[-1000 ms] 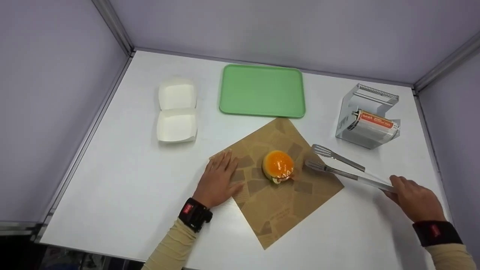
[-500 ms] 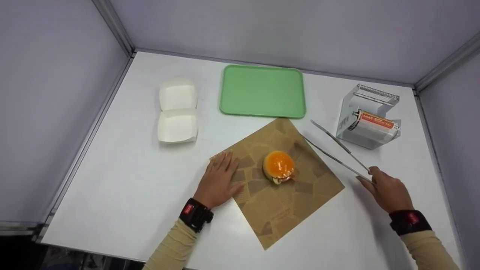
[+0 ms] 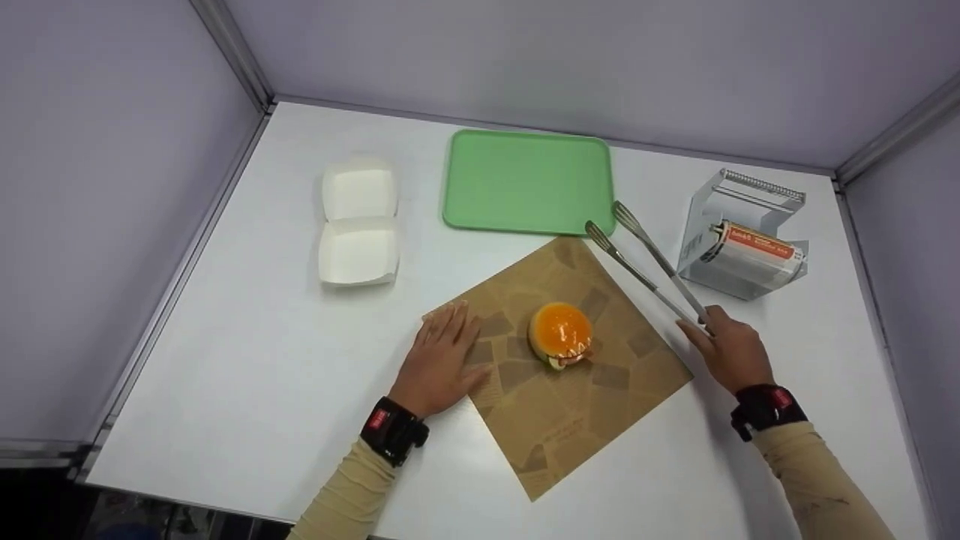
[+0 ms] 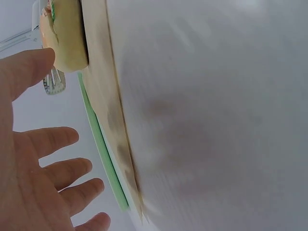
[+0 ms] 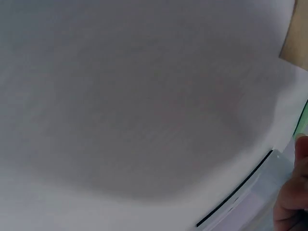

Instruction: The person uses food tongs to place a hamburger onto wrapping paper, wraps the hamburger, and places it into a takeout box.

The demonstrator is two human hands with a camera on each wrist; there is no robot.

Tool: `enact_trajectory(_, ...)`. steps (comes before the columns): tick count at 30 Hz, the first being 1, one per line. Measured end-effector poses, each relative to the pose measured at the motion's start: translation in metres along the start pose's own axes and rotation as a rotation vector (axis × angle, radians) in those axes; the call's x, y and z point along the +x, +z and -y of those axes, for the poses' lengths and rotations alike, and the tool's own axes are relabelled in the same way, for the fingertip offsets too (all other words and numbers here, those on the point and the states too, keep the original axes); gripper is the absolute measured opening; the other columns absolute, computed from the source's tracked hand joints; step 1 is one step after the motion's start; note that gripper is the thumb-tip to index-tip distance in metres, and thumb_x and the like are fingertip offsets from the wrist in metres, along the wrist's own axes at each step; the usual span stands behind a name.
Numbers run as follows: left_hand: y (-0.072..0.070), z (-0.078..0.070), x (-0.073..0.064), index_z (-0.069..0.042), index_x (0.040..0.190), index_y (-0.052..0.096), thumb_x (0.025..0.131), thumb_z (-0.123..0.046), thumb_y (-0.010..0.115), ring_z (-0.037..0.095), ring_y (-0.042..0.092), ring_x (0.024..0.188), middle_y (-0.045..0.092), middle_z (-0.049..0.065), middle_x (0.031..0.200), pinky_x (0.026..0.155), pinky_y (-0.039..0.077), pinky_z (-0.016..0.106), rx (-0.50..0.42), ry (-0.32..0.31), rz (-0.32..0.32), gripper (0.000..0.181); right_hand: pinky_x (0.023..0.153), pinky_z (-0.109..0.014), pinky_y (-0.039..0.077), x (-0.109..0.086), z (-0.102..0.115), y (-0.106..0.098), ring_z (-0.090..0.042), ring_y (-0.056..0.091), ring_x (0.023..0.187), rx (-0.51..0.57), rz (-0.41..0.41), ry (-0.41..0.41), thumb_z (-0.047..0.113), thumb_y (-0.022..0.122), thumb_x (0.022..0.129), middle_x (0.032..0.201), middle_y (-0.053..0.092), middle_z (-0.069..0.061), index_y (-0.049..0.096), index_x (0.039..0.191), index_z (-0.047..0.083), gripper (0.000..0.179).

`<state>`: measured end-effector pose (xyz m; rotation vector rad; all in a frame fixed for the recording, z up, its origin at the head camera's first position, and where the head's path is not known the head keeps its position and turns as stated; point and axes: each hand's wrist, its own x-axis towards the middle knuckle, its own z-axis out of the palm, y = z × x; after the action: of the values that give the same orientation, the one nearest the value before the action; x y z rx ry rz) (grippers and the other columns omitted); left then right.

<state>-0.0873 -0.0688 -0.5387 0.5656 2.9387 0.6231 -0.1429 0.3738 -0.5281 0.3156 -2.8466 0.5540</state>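
A burger [image 3: 561, 334] with a shiny orange-brown bun sits near the middle of a brown printed sheet of wrapping paper [image 3: 577, 427]. My left hand [image 3: 437, 362] lies over the paper's left corner with its fingers straight; in the left wrist view the same hand [image 4: 43, 178] shows spread fingers, with the burger [image 4: 70, 36] beyond the thumb. My right hand [image 3: 729, 349] grips the handle end of metal tongs [image 3: 651, 259]. Their slotted tips are spread apart with nothing between them, close to the front right corner of the green tray [image 3: 529, 180]. The right wrist view shows only part of my right hand [image 5: 293, 192].
An opened white clamshell box [image 3: 358, 251] stands on the left of the white table [image 3: 247, 360]. At the right is a metal dispenser [image 3: 701, 247] holding a roll in printed wrapping [image 3: 757, 259]. Pale walls [image 3: 555, 60] enclose the table's back and sides.
My right hand has moved left and away from me with the tongs, whose tips have swung from beside the burger up to the tray's corner. The left hand, burger and paper have stayed put.
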Motion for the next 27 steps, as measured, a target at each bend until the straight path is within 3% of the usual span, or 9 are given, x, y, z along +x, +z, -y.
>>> enact_trajectory(6,-0.002,-0.001,-0.001,-0.007,0.156,0.039,0.099,-0.051,0.056,0.034,0.023,0.156,0.028,0.017,0.166,0.127,0.018,0.054,-0.011,0.009,-0.016,0.074,0.051,-0.037,0.036,0.022,0.013,0.013,-0.026,0.050,0.058,0.023,0.048,0.086,0.032,0.070,0.096,0.064,0.050,-0.009,0.056,0.092,0.000,0.035)
enact_trajectory(20,0.002,-0.001,-0.002,-0.012,0.156,0.040,0.099,-0.052,0.057,0.032,0.026,0.155,0.030,0.015,0.166,0.126,0.022,0.053,0.014,0.001,-0.015,0.072,0.057,-0.042,0.038,0.067,0.032,0.031,-0.030,0.049,0.063,0.072,0.098,0.144,0.037,0.066,0.099,0.069,0.048,-0.010,0.054,0.093,-0.001,0.040)
enact_trajectory(27,0.002,0.001,-0.003,-0.012,0.156,0.040,0.100,-0.052,0.055,0.032,0.025,0.156,0.029,0.015,0.166,0.126,0.021,0.053,0.013,0.002,-0.024,0.071,0.058,-0.045,0.038,0.087,0.036,0.039,-0.033,0.049,0.062,0.071,0.092,0.134,0.036,0.066,0.099,0.068,0.047,-0.012,0.054,0.092,-0.002,0.040)
